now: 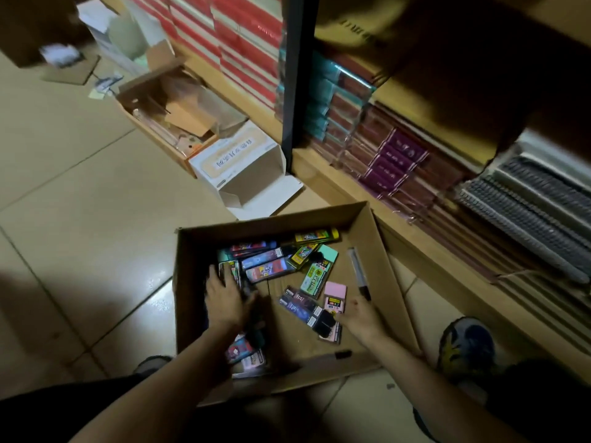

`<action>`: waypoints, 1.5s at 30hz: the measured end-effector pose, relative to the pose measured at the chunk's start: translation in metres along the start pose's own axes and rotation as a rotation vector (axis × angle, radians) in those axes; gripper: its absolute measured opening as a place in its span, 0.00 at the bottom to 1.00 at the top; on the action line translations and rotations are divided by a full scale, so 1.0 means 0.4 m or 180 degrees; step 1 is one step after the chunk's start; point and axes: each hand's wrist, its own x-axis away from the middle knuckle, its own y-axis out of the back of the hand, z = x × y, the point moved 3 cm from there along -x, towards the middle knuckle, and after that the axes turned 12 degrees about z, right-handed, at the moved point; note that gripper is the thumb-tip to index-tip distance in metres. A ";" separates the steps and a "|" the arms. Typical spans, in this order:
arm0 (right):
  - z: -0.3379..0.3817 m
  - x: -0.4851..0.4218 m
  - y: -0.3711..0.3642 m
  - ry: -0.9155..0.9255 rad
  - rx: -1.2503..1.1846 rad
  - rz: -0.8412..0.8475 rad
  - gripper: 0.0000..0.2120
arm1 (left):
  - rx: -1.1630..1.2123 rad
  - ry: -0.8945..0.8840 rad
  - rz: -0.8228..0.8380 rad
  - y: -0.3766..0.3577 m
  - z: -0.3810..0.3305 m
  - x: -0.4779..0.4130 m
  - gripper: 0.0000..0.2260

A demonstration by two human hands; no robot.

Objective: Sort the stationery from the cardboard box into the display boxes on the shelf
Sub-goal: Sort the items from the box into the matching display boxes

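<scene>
Head view: I look down into an open cardboard box (377,251) on a tiled floor (80,203), set just beside a wooden shelf (415,238).
Box contents: small stationery packs (265,266) scattered flat on the bottom, most bunched toward the far left corner; a green pack (315,279), a pink pack (334,297) and a yellow pack (316,235) lie apart from the bunch.
Pen: a dark marker (359,273) lies near the right wall of the box.
Left hand: my left hand (225,298) is inside the box, palm down, fingers spread over packs at the left side; touching them, but I cannot tell whether anything is gripped.
Right hand: my right hand (361,314) is inside the box, just beside the pink pack, fingers loosely curled near a dark pack (324,324); whether it grips anything I cannot tell.
Shelf: stacked notebooks (393,161) and spiral-bound pads (527,199) fill the lower level.
Floor, beyond: a white carton (236,164) lies open on its side, touching a brown carton (172,113) holding cardboard scraps.
Image quality: dim, upper part blurred.
</scene>
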 end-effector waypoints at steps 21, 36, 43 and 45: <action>-0.011 -0.028 -0.072 0.0158 -0.0910 -0.0022 0.20 | 0.0465 0.0360 -0.0156 -0.128 0.029 0.084 0.40; -0.022 -0.040 -0.078 0.0211 -0.1124 0.0013 0.17 | 0.0403 -0.0110 0.0970 -0.195 -0.021 0.108 0.32; -0.021 -0.038 -0.062 0.0337 -0.1096 0.0171 0.14 | -0.0163 -0.0495 0.1227 -0.094 0.097 0.107 0.28; -0.030 -0.041 -0.062 0.0258 -0.0795 0.0286 0.11 | -0.0850 -0.0607 0.1540 -0.109 0.115 0.104 0.36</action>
